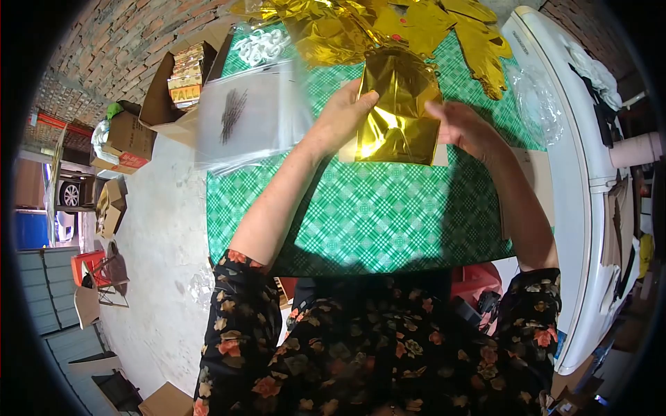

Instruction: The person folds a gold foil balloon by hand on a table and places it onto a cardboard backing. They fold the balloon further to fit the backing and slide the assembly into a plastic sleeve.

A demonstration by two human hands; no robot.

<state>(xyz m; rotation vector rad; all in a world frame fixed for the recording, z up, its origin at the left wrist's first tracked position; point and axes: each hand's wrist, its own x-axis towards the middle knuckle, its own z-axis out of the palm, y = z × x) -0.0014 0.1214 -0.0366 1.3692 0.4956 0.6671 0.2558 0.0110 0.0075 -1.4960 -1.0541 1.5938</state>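
A shiny gold foil piece [394,132], roughly rectangular and creased, is upright in front of me over the table, with a ragged-looking top edge. My left hand [345,119] is closed on its left edge, thumb lying across the front and the other fingers hidden behind. At its right edge is my right hand [463,128], half curled and smeared by motion, fingertips right at the foil. A pale card edge [442,154] shows behind the foil's lower right.
The table has a green patterned cloth [374,225]. Crumpled gold foil [326,31] and flat gold pieces [479,52] lie at the back. Clear plastic sleeves [260,111] and white rings [262,46] are left; a clear bag [535,104] and white appliance [565,173] stand right.
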